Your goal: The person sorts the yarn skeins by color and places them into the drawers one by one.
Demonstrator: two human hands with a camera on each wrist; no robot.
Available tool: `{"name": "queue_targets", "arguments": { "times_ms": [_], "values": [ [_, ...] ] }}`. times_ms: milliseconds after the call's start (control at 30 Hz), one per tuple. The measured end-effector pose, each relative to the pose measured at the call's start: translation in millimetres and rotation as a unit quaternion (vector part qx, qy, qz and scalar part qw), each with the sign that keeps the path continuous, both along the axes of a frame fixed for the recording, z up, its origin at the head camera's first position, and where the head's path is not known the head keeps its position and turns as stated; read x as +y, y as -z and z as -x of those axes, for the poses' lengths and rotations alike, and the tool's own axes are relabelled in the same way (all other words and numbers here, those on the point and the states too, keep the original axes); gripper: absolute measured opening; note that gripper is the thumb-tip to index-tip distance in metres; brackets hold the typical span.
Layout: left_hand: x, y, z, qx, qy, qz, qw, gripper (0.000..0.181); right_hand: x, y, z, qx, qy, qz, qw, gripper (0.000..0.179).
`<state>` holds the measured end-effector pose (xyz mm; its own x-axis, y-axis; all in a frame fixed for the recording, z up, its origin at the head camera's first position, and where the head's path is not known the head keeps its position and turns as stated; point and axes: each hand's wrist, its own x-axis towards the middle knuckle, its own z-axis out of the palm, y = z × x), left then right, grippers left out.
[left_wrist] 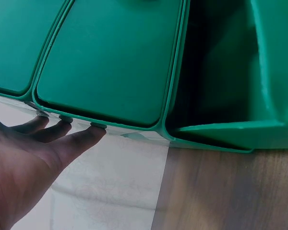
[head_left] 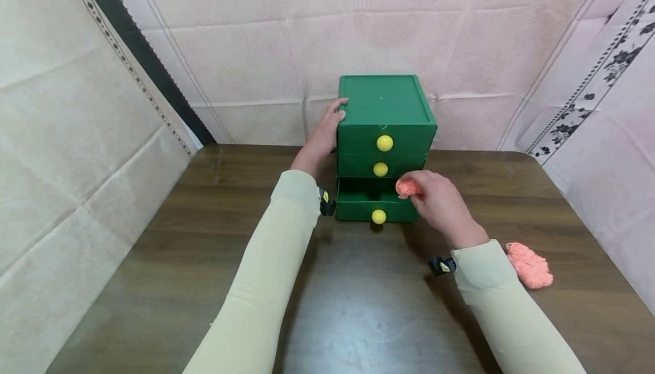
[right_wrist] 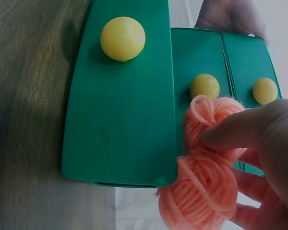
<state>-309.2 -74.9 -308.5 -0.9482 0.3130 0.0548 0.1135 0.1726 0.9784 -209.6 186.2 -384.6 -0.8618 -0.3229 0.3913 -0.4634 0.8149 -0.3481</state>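
Note:
A green cabinet (head_left: 381,98) of three drawers with yellow ball knobs stands at the back of the table. Its bottom drawer (head_left: 353,211) is pulled out; the upper two are closed. My left hand (head_left: 323,133) rests against the cabinet's left side, fingertips touching the wall, as the left wrist view also shows. In my right hand (head_left: 444,202) is a small bundle of coral yarn (right_wrist: 197,191), pinched between thumb and fingers and narrowed at its middle. It overlaps the right end of the open drawer in the head view. The part of the drawer's inside that shows is dark.
A second bundle of coral yarn (head_left: 529,266) lies on the wooden table (head_left: 368,306), beside my right forearm. Pale patterned cloth (head_left: 317,38) hangs behind the cabinet and along both sides. Each wrist wears a small black device (head_left: 441,266).

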Motion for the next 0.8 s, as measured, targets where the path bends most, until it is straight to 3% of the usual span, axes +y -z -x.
{"name": "queue_targets", "arguments": {
  "times_ms": [800],
  "values": [
    [-0.3, 0.5, 0.9, -0.005, -0.002, -0.001, 1.0000, 0.047, -7.2, 3.9, 5.8, -0.007, -0.011, -0.003, 0.9999, 0.032]
  ]
}}
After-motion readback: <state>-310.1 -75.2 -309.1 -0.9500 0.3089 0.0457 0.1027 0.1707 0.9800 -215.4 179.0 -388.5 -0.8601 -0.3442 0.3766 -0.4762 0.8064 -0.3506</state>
